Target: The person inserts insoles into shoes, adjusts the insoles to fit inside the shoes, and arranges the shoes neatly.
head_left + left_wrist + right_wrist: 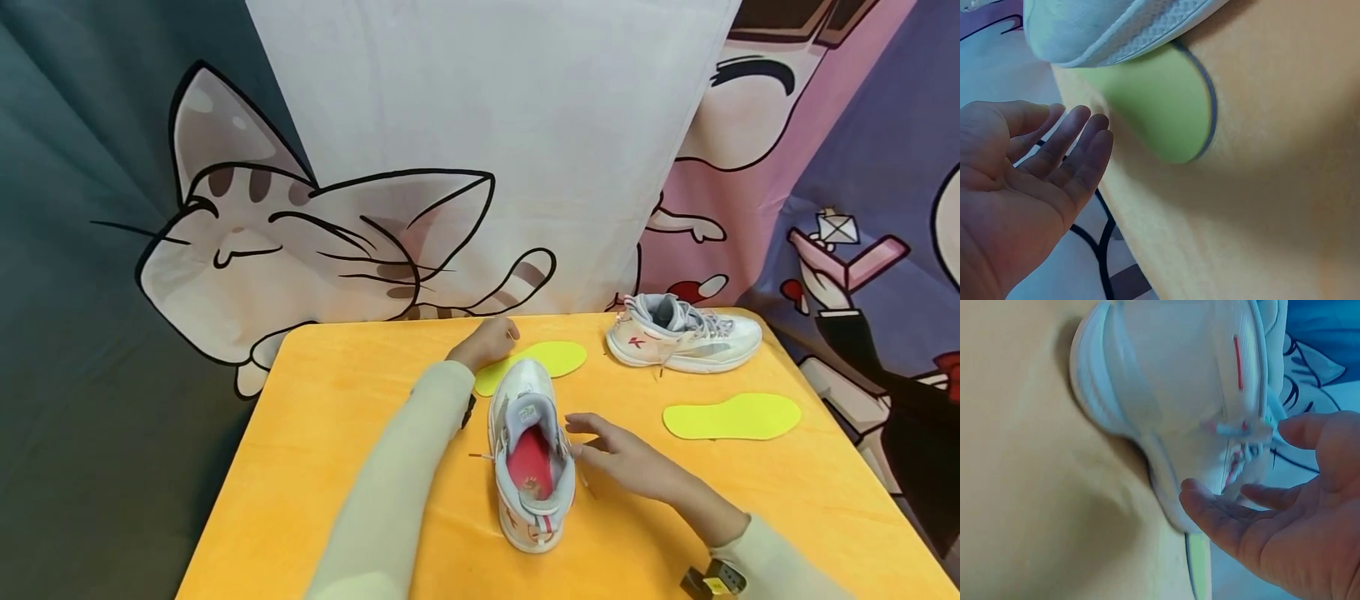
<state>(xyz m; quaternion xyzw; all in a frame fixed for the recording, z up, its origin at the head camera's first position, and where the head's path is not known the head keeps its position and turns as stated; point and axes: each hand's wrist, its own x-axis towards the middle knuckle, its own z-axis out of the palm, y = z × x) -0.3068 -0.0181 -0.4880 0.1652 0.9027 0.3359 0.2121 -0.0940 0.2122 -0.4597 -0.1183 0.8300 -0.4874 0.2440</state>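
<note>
A white shoe [534,525] with a red insole inside stands upright on the table, its toe away from the camera. The left hand [489,343] is beyond its toe, beside a yellow-green insole [562,358] partly hidden by the shoe; in the left wrist view this hand [1035,181] has loosely bent fingers and holds nothing. The right hand [637,462] is at the shoe's right side near the laces. In the right wrist view the right hand [1291,519] has thumb and fingers apart beside the shoe [1166,369]; whether a fingertip touches it is unclear.
A second white shoe [720,346] lies at the back right of the yellow table [337,467], toe to the right. In front of it is another yellow-green insole [735,417]. A printed cloth [480,100] hangs behind the table.
</note>
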